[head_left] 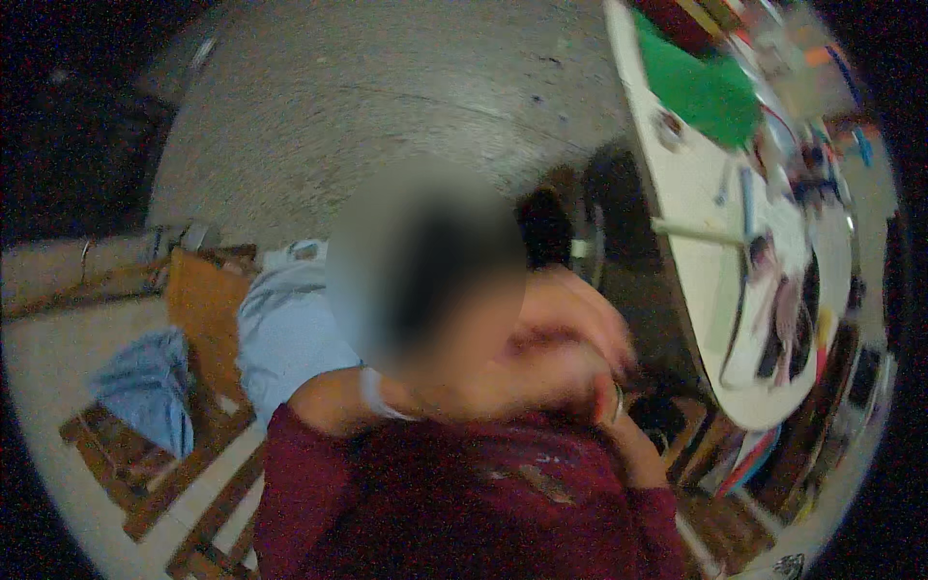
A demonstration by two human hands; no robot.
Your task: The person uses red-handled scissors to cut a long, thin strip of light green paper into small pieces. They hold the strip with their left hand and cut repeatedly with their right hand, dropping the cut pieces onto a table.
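Note:
My left hand (536,382) and my right hand (580,319) are close together in front of my chest, overlapping. Both are smeared by motion, so their fingers do not show clearly, and I cannot make out anything held. A white band (377,394) circles my left wrist, and my sleeves are maroon. Just beyond my hands, a person in a light blue shirt (285,324) is close by; a blurred patch hides part of that person and may cover part of my left hand.
On the right, a long pale table (691,256) holds a green sheet (696,87) and scattered items. To the left, blue cloth (150,387) lies on a wooden chair (130,474). Grey floor (387,97) stretches beyond. Dark wooden furniture (725,532) stands at lower right.

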